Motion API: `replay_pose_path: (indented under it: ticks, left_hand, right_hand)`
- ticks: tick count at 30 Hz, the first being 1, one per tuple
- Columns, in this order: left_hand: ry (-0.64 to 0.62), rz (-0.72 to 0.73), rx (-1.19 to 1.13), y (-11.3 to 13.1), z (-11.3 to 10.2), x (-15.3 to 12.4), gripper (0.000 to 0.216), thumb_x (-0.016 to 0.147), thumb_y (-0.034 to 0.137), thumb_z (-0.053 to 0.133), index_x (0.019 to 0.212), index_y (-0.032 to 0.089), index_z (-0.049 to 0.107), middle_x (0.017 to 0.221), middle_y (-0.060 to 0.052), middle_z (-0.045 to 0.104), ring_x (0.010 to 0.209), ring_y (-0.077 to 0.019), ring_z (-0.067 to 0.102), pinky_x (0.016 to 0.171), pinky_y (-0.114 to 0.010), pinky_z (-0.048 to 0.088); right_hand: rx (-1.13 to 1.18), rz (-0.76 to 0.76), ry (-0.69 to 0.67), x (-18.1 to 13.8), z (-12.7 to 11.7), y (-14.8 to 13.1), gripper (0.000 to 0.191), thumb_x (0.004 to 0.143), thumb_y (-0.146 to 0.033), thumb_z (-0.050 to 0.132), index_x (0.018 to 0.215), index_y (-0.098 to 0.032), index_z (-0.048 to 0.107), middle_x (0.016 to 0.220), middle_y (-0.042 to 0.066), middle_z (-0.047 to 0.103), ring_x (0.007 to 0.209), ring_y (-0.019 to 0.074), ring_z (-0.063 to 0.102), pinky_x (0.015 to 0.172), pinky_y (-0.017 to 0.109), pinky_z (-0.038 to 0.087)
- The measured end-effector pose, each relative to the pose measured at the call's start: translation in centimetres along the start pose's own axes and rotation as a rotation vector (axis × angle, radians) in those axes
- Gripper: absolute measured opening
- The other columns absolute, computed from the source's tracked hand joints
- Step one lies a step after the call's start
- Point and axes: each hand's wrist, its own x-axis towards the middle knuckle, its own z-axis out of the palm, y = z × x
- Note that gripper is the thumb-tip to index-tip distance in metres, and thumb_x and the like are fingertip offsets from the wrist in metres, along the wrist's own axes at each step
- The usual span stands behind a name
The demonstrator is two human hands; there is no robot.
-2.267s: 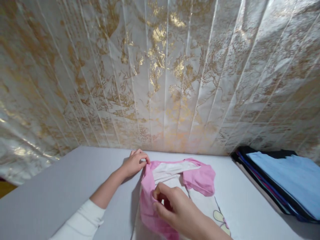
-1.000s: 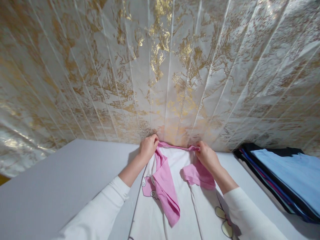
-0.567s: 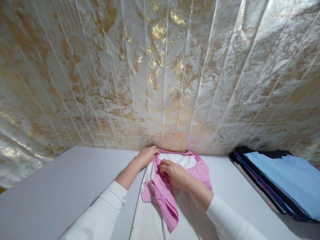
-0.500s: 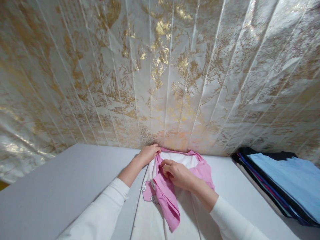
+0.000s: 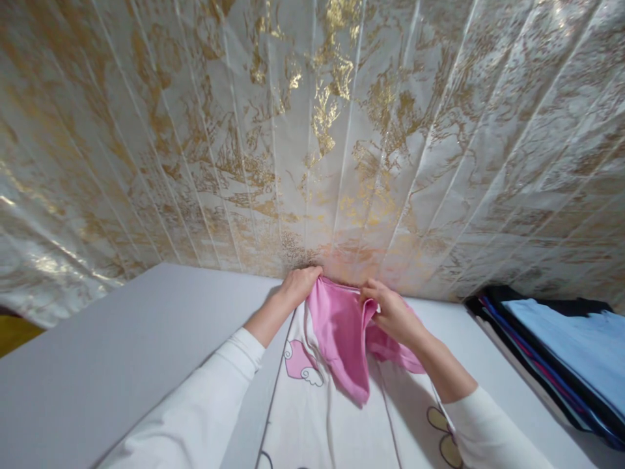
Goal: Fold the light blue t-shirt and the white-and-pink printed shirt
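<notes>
A white garment with pink sleeves and printed pictures lies lengthwise on the white table, its top edge against the wall covering. My left hand is closed on the pink cloth at its upper left corner. Farther right, my right hand pinches a raised fold of the pink sleeve, whose loose end hangs toward me over the white body. A pink heart print with small wings shows on the left side, and a yellow petal print appears at lower right, partly covered by my right forearm.
A stack of folded clothes stands at the right, light blue on top with darker layers under it. Behind the white table rises a silvery wall covering with gold patterns. Something yellow shows at the far left edge.
My right hand has moved right and slightly up, drawing the pink sleeve rightward so it spreads wider. My left hand still grips the upper left corner. The view has shifted slightly.
</notes>
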Motion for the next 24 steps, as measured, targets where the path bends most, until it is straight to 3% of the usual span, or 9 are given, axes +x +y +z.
replay_pose_path:
  ticks: [3, 8, 14, 17, 19, 24]
  left_hand:
    - [0.045, -0.036, 0.045, 0.2, -0.1, -0.1, 0.029, 0.094, 0.033, 0.058, 0.118, 0.016, 0.057, 0.115, -0.008, 0.061, 0.096, -0.0201, 0.063, 0.081, -0.04, 0.054]
    - [0.111, -0.026, 0.122, 0.0, 0.0, -0.4, 0.026, 0.095, 0.033, 0.057, 0.114, 0.016, 0.059, 0.113, -0.007, 0.062, 0.096, -0.0198, 0.063, 0.083, -0.04, 0.054]
    - [0.19, 0.004, 0.189, -0.1, 0.3, -0.4, 0.013, 0.096, 0.023, 0.052, 0.1, 0.016, 0.062, 0.099, -0.005, 0.065, 0.096, -0.0205, 0.06, 0.089, -0.041, 0.045]
    - [0.214, 0.026, 0.203, -0.1, 0.4, -0.5, 0.018, 0.094, 0.011, 0.044, 0.095, 0.018, 0.061, 0.094, -0.007, 0.066, 0.094, -0.0221, 0.058, 0.088, -0.038, 0.039]
    - [0.22, 0.036, 0.212, 0.0, 0.3, -0.7, 0.022, 0.093, 0.008, 0.041, 0.094, 0.018, 0.061, 0.094, -0.009, 0.066, 0.093, -0.023, 0.057, 0.085, -0.039, 0.037]
    - [0.216, 0.052, 0.219, 0.0, 0.3, -1.0, 0.024, 0.093, 0.009, 0.039, 0.095, 0.019, 0.061, 0.098, -0.01, 0.064, 0.094, -0.0247, 0.056, 0.083, -0.04, 0.036]
  right_hand:
    - [-0.039, 0.174, 0.126, -0.6, -0.5, 3.0, 0.032, 0.056, 0.002, 0.04, 0.071, -0.02, 0.059, 0.085, 0.003, 0.056, 0.083, 0.0178, 0.055, 0.074, 0.025, 0.039]
    - [0.013, 0.389, 0.152, -1.3, 1.4, 6.5, 0.028, 0.064, -0.002, 0.041, 0.068, -0.021, 0.062, 0.077, 0.002, 0.066, 0.078, 0.0185, 0.062, 0.075, 0.026, 0.043]
    - [0.045, 0.439, 0.184, -1.2, 2.2, 7.0, 0.028, 0.09, -0.026, 0.038, 0.105, -0.019, 0.061, 0.1, 0.008, 0.071, 0.09, 0.0207, 0.066, 0.077, 0.029, 0.046]
    - [0.029, 0.437, 0.164, -1.3, 2.0, 6.5, 0.031, 0.087, -0.033, 0.049, 0.113, -0.018, 0.057, 0.089, 0.007, 0.072, 0.077, 0.021, 0.066, 0.069, 0.028, 0.047]
    - [0.006, 0.424, 0.174, -1.2, 1.9, 6.3, 0.038, 0.081, -0.028, 0.057, 0.117, -0.019, 0.056, 0.085, 0.005, 0.071, 0.074, 0.0207, 0.065, 0.067, 0.028, 0.046]
    - [-0.045, 0.43, 0.277, -0.4, 2.2, 6.6, 0.032, 0.085, -0.018, 0.048, 0.116, -0.019, 0.055, 0.1, 0.009, 0.07, 0.09, 0.0219, 0.065, 0.076, 0.03, 0.045]
